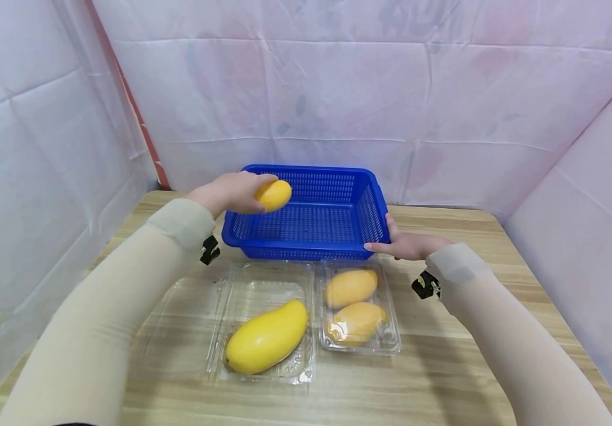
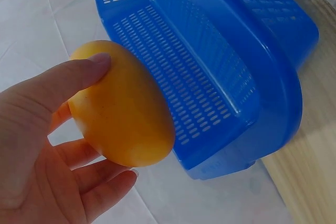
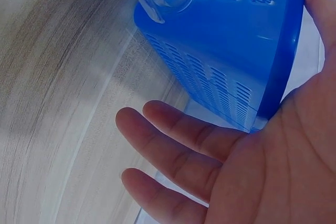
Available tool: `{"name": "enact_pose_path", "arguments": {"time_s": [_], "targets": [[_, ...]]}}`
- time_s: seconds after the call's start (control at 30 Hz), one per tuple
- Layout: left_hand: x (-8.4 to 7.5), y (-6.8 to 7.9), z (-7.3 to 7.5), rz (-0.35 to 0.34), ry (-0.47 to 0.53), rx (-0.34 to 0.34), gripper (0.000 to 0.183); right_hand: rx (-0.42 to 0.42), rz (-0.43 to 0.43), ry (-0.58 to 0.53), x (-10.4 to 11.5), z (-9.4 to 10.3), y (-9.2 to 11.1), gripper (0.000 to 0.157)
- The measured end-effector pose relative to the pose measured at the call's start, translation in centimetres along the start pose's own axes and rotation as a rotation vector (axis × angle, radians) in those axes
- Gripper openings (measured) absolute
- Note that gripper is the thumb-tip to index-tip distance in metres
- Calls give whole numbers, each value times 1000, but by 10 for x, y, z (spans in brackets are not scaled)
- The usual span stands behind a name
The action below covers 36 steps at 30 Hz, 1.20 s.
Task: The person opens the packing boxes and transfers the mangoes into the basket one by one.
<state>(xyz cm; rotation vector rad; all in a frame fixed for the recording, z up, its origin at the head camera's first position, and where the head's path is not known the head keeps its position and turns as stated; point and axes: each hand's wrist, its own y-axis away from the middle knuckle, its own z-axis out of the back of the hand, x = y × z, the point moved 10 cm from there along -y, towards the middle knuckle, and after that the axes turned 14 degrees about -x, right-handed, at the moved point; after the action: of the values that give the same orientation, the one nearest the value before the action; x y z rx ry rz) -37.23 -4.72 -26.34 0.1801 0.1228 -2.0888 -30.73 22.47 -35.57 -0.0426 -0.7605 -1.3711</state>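
In the head view, my left hand [image 1: 238,191] grips an orange-yellow mango [image 1: 276,196] over the left side of a blue plastic basket [image 1: 311,251]. The left wrist view shows the thumb on top of the mango [image 2: 126,108] and the fingers around its far side. My right hand [image 1: 414,245] rests against the basket's front right corner. In the right wrist view, its thumb touches the rim, while the other fingers [image 3: 168,153] stretch out beside the perforated wall. The basket holds nothing that I can see.
In front of the basket lies an open clear clamshell box [image 1: 271,275] with a large yellow fruit [image 1: 267,337]. Beside it, a second clear box [image 1: 390,343] holds two mangoes [image 1: 356,322]. White sheets [image 1: 338,100] hang behind and beside the wooden table [image 1: 428,384].
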Motion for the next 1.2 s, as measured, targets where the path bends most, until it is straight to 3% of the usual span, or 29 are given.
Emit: {"name": "enact_pose_path", "arguments": {"time_s": [1.2], "targets": [[6, -13, -3, 51, 31, 32, 73, 11, -16, 11, -5, -2, 10, 109]]}}
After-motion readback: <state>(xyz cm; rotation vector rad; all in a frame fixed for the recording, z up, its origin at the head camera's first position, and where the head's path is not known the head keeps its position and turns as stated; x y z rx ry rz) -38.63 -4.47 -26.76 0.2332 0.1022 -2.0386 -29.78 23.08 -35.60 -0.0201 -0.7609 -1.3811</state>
